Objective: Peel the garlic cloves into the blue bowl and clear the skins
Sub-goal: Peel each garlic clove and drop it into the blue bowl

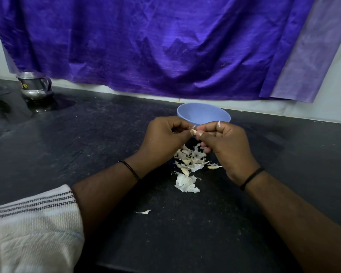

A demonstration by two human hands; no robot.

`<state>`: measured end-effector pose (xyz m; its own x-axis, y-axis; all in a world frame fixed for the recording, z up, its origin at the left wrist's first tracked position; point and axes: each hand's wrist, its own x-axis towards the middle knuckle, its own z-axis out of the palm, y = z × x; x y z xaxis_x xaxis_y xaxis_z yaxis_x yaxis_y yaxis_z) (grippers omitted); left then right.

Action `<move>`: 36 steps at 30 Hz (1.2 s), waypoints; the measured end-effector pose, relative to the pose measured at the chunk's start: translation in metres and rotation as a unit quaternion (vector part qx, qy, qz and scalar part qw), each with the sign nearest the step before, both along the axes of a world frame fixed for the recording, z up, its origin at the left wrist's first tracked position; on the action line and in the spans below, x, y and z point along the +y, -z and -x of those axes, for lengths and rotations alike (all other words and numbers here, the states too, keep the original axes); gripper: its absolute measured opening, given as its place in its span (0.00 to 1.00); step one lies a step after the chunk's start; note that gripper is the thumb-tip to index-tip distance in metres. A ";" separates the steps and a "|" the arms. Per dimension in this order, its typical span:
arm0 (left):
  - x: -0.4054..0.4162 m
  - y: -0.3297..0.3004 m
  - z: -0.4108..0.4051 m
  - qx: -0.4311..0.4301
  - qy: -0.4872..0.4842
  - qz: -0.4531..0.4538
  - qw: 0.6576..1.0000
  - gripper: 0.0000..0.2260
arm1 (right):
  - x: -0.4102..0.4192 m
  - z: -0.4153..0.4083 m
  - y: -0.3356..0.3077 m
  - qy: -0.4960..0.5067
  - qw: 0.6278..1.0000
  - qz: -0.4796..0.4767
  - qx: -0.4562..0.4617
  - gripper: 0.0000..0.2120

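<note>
— Nearest to us: one woven striped sleeve point(35, 229), low on the left. Do we list the counter next?

— Yes. Item two, the dark counter point(185, 243), carrying a single stray skin point(144, 212) ahead of the sleeve.

— Item three?

— A heap of garlic skins point(189, 166) lying between our wrists, with what look like a few unpeeled cloves point(185, 171) mixed in. We cannot count them surely.

— And our hands?

— Left hand point(165, 138): fingers curled, pinching one end of the garlic clove point(193, 131). Right hand point(224, 142): fingers curled, thumb and forefinger pinching the other end. A scrap of skin clings to the right knuckle.

— Where does the clove lie?

— Held in the air between both hands, above the heap, its long axis roughly left to right. Neither hand is plainly nearer; they meet on it.

— Container?

— One blue bowl point(203, 113), just beyond the hands, touching nothing we can see. It stands straight ahead of the clove, so we judge the drop calls for a short forward reach. Its contents are hidden by the near rim and our fingers.

— Farthest entries?

— A steel jug point(34, 85) at far left, and a purple cloth point(146, 46) hung along the wall.
</note>
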<state>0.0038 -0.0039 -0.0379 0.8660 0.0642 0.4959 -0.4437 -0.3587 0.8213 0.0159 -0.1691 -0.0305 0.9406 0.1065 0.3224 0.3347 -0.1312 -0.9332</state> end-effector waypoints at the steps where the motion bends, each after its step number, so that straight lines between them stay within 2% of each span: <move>1: 0.000 0.000 0.000 -0.001 0.000 -0.002 1.000 0.04 | 0.000 0.000 0.000 0.000 1.000 0.000 -0.001 0.03; 13: 0.000 0.001 -0.003 0.028 0.001 0.004 1.000 0.03 | -0.001 -0.001 0.000 0.005 1.000 0.005 -0.010 0.06; 36: 0.000 0.002 -0.004 0.033 0.002 -0.027 0.999 0.02 | -0.002 -0.002 0.000 0.001 1.000 0.021 -0.011 0.06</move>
